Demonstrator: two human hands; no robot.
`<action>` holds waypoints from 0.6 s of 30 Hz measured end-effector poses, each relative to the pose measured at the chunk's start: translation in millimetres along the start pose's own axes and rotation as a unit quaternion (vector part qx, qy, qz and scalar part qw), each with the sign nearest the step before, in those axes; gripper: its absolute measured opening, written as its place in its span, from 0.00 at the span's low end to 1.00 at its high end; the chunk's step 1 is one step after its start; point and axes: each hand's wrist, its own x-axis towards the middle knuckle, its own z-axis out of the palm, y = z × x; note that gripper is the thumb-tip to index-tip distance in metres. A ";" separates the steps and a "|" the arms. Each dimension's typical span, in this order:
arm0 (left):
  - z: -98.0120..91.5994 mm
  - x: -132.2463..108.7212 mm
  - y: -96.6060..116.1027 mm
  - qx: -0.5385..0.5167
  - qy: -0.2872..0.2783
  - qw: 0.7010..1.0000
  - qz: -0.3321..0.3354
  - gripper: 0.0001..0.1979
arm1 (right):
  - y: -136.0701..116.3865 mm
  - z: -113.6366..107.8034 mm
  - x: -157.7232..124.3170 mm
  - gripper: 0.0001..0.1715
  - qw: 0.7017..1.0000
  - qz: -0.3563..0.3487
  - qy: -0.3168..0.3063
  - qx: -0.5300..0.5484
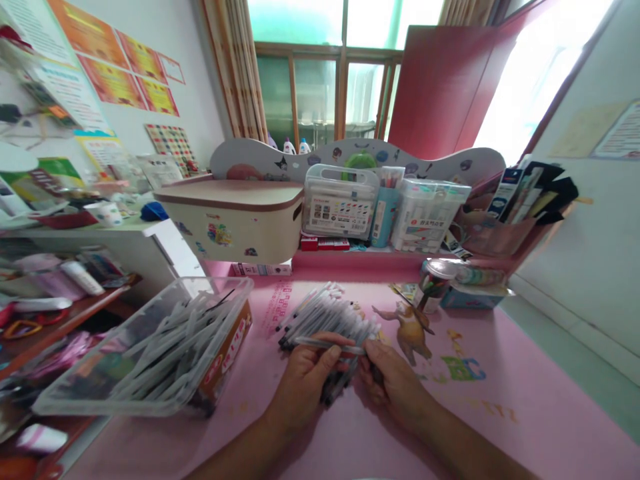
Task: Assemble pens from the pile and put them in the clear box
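Observation:
Between my two hands lies a slim clear pen [327,344], held roughly level above the pink desk. My left hand [309,373] pinches its barrel between thumb and fingers. At the pen's right end, my right hand [393,377] is closed with thumb and fingertips on it. Just beyond and below them spreads a pile of clear pens [325,313] with dark tips, partly hidden by my hands. To the left stands a clear plastic bin [145,407] holding many similar pens [170,347].
A lidded cream box [235,223], a marker case [340,203] and a second marker case [425,217] line the desk's back shelf. A pen holder [495,233] stands at right. A clear jar [435,283] and a tissue box [473,297] sit on the desk [540,393].

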 end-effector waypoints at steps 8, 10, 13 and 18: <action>6.0 -1.7 2.6 -0.019 0.027 0.999 0.008 0.11 | -7.3 -2.1 1.3 0.23 0.997 0.016 -0.054 0.044; 6.7 -2.0 3.0 -0.020 0.010 1.000 0.008 0.12 | -8.0 -3.0 1.9 0.22 0.997 0.032 -0.057 0.051; 7.2 -1.9 3.8 -0.009 0.007 1.000 0.010 0.12 | -7.6 -6.6 3.4 0.23 0.997 0.040 -0.050 0.047; 2.5 1.9 8.1 0.013 0.033 0.999 0.027 0.12 | -7.7 -11.6 6.2 0.19 0.998 0.013 -0.038 0.041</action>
